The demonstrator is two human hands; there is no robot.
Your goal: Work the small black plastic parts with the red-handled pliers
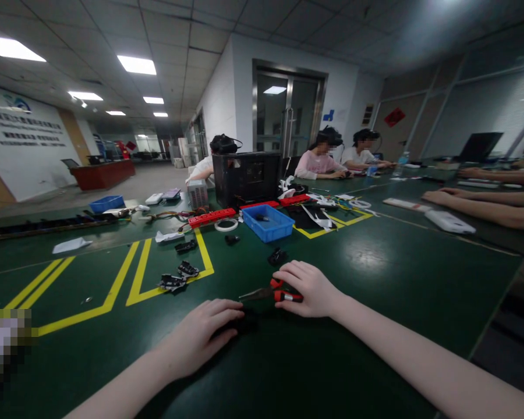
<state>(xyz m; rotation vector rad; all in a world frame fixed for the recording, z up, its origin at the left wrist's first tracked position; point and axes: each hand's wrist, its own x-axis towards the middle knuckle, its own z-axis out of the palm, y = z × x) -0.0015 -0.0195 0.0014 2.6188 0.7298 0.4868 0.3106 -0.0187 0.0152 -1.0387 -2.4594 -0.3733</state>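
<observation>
My right hand [308, 289] rests on the green table [397, 273], its fingers closed round the red handles of a pair of needle-nose pliers [266, 293] whose tips point left. My left hand [205, 337] lies lower left of it, fingers curled over a small black part [243, 322] that is mostly hidden under them. The plier tips sit just above that black part.
Small black parts [174, 278] lie by yellow floor-tape lines [135, 273]. A blue bin [268, 222], a black computer case [247, 177] and red strips [212, 217] stand further back. Other people sit at the far end, and someone's forearms [484, 201] rest on the right.
</observation>
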